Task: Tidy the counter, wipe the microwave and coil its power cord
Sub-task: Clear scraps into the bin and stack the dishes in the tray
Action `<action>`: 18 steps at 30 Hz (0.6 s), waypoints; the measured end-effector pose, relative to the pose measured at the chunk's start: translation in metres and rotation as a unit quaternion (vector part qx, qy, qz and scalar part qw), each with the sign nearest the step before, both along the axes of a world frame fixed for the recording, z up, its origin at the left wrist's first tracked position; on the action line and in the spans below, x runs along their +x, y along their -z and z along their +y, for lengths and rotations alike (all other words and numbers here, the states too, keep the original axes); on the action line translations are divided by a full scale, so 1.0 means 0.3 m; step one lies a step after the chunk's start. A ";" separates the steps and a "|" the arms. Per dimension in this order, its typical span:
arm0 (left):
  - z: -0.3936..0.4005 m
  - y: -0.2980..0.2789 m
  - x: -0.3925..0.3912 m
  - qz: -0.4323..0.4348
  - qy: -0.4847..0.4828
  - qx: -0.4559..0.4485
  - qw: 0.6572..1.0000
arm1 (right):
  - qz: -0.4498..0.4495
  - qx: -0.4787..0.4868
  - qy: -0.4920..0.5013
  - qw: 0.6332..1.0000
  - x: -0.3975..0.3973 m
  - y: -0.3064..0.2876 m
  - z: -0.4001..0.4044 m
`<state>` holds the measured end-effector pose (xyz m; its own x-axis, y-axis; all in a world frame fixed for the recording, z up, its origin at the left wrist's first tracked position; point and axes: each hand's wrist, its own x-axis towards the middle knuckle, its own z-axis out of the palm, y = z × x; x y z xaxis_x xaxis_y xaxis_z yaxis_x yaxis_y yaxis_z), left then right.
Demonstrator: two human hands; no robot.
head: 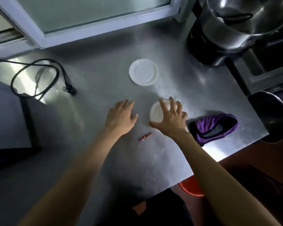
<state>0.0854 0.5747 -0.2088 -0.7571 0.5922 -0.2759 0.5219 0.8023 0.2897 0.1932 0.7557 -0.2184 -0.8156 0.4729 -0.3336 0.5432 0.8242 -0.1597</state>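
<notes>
At the far left of the brushed stainless-steel counter (104, 70), the dark grey microwave (8, 115) shows only its flat top and one corner. Just beyond it the black rubber power cord (34, 75) lies in a loose loop on the metal, its pronged plug (70, 89) at the loop's right end, prongs pointing left and slightly away from the person. The left hand (120, 117) hovers palm down over the counter, fingers straight and close together, holding nothing. Farther back sits a round white glazed saucer (143, 71). A small red dried chilli (145, 136) lies between the wrists, its long axis running from near-left to far-right. The right hand (169, 117) is spread wide over a small round white dish (156, 112), fingers splayed; whether they touch it cannot be told. To its right a crumpled purple and black cloth (214, 126) lies near the counter's edge, beside a steel pot (273, 116).
</notes>
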 end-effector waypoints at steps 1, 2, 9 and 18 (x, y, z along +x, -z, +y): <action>0.042 0.005 -0.025 0.005 0.001 -0.002 1.000 | 0.004 -0.007 -0.001 1.000 -0.029 0.008 0.031; 0.086 0.013 -0.051 0.010 0.002 -0.004 1.000 | 0.006 -0.013 -0.005 1.000 -0.058 0.013 0.062; 0.352 0.066 -0.233 0.058 0.013 -0.041 0.997 | 0.022 -0.032 -0.016 0.999 -0.209 0.051 0.261; 0.528 0.119 -0.408 0.027 -0.022 -0.085 0.996 | 0.024 -0.029 -0.022 0.999 -0.291 0.104 0.434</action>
